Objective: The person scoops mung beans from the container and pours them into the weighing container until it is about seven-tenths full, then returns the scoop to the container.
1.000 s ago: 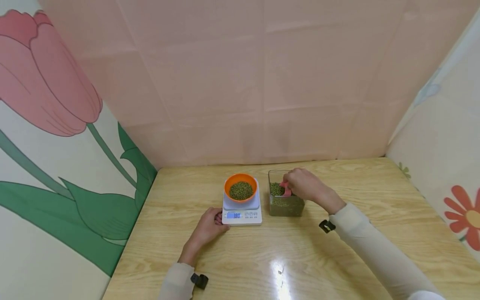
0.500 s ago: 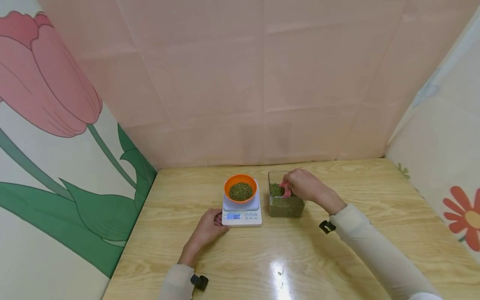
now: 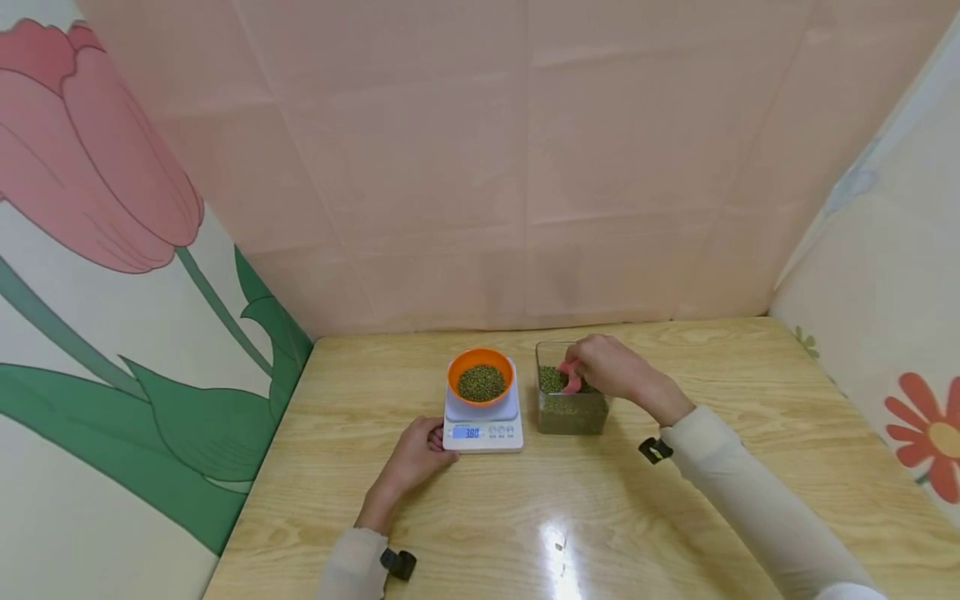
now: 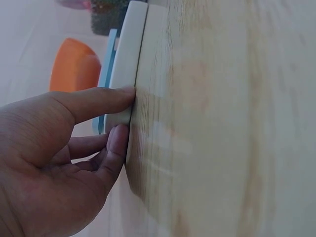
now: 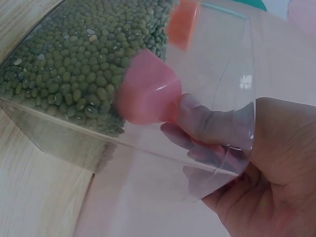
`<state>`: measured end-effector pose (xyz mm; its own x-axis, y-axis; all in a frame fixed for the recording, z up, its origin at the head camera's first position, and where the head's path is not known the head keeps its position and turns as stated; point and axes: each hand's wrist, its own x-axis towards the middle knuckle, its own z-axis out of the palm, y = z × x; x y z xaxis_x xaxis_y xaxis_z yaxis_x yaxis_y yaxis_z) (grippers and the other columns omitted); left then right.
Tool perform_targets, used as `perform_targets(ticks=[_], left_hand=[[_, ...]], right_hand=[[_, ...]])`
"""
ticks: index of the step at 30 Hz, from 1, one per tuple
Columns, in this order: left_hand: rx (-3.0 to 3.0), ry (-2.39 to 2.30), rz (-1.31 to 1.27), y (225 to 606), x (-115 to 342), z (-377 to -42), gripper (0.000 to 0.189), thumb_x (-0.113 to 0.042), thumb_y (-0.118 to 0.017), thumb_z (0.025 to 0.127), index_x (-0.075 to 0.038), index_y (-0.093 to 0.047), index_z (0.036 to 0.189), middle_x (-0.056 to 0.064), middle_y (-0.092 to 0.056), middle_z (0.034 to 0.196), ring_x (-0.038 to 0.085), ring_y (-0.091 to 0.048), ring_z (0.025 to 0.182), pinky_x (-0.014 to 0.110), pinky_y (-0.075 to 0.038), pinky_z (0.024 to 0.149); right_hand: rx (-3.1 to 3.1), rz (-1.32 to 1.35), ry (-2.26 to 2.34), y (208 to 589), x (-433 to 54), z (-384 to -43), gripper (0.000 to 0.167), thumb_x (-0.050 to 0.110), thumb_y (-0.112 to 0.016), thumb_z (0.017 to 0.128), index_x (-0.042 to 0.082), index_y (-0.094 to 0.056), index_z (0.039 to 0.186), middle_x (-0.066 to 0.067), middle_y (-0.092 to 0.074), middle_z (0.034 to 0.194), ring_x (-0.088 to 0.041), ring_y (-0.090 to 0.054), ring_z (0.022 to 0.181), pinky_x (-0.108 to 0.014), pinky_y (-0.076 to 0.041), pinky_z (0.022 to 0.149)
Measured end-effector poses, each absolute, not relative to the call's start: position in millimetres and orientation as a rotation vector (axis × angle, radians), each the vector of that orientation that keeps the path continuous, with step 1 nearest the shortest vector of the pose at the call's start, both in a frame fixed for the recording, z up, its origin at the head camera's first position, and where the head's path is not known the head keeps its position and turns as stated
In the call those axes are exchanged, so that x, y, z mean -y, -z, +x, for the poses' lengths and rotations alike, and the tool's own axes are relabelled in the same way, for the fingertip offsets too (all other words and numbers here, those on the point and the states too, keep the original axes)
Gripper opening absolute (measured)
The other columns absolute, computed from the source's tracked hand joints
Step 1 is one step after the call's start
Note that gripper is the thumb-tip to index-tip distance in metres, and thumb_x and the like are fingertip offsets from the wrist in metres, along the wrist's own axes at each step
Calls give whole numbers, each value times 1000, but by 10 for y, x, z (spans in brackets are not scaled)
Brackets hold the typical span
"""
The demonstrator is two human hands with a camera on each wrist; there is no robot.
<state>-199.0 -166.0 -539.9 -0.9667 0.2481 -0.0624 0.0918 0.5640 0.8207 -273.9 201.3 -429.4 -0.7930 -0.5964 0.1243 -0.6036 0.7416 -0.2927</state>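
Note:
In the head view, a white kitchen scale [image 3: 483,443] stands on the table, its lit display reading about 380. On its platform sits an orange bowl [image 3: 453,385] partly filled with mung beans [image 3: 482,383]. My left hand [image 3: 415,457] holds the scale's near left corner, thumb along the front and fingers bent at the side. To the right, a clear rectangular container [image 3: 573,423] holds more mung beans [image 5: 79,64]. Reaching inside it, my right hand [image 3: 611,367] grips a pink scoop [image 5: 148,91] by its handle. The scoop's head touches the beans.
Both things stand on a wood-grain table [image 3: 375,375], with a narrow gap between scale and container. A pink covering [image 3: 420,208] rises behind the table's back edge. Walls with painted flowers flank both sides.
The pink scoop has tilted and shifted slightly inside the container with my right hand. The left hand, scale, bowl and display reading look the same.

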Motion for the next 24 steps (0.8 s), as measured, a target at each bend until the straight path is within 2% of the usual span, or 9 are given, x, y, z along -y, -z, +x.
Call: perform_targets(ticks=[6, 12, 17, 24], left_hand=[[-2622, -1367, 291, 5399, 1660, -1993, 59, -6, -87, 86, 12, -62, 136, 13, -59, 106, 18, -58, 90, 20, -52, 74], [-2626, -1376, 301, 5409, 1661, -1998, 59, -5, -88, 84, 13, -63, 134, 14, -58, 105, 18, -59, 90, 20, -51, 74], [-2636, -1367, 310, 5418, 1660, -2000, 58, -6, -88, 84, 12, -64, 133, 14, -58, 104, 18, -58, 89, 20, -51, 73], [-2626, -1382, 318, 5419, 1654, -2005, 58, -5, -88, 84, 13, -63, 134, 15, -58, 105, 19, -58, 89, 20, -50, 73]], right_hand=[[2883, 999, -507, 4267, -2010, -2732, 21, -3, -69, 98, 10, -78, 85, -3, -79, 90, -21, -75, 88, -42, -61, 79], [2862, 994, -521, 4270, -2007, -2739, 19, 1, -71, 100, 10, -78, 85, -5, -80, 94, -24, -76, 90, -44, -61, 80], [2876, 979, -520, 4265, -2032, -2730, 13, -2, -70, 99, 5, -81, 95, -7, -80, 97, -26, -75, 92, -44, -61, 80], [2879, 961, -566, 4255, -2065, -2700, 20, -10, -69, 95, 1, -81, 107, -12, -80, 104, -32, -76, 101, -49, -62, 86]])
